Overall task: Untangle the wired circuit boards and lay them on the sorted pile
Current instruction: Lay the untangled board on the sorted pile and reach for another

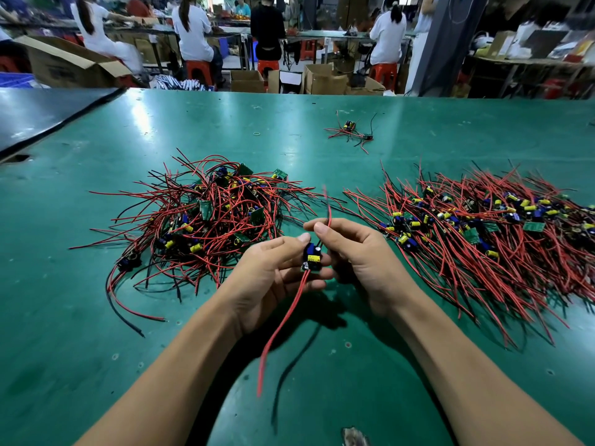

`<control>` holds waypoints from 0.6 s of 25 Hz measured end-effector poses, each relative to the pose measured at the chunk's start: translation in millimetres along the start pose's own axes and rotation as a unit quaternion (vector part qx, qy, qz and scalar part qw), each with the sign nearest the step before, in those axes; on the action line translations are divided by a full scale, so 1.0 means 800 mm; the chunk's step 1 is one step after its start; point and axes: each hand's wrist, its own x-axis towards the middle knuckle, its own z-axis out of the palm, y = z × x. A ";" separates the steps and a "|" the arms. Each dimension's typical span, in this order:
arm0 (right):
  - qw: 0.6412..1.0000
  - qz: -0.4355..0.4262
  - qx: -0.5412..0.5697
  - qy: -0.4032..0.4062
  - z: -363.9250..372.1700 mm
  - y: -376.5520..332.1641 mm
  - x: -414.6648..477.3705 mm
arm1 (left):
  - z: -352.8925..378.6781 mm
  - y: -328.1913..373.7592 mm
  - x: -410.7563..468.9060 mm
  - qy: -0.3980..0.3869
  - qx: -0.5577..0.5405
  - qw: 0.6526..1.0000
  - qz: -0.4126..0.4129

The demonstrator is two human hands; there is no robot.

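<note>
Head view: the left hand (267,278) grips a small circuit board (310,257) above the middle of the bench (96,317). The right hand (357,252) pinches its upper red wire (328,212). A tangled heap (212,220) lies just left of the hands, the sorted pile (483,233) lies toward the right edge, and a few stray boards (352,133) lie nearer the far edge.

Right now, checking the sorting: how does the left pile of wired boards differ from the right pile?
The left pile is tangled, wires crossing every way; the right pile has wires lying roughly parallel. Boards sit scattered through the left pile, but form a band across the right pile. The right pile spreads wider than the left pile. Both hold red and black wires and green boards.
</note>
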 end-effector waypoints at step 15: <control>0.999 0.042 -0.005 0.020 -0.014 -0.002 0.003 | 0.002 -0.005 -0.002 -0.021 0.078 0.996 -0.032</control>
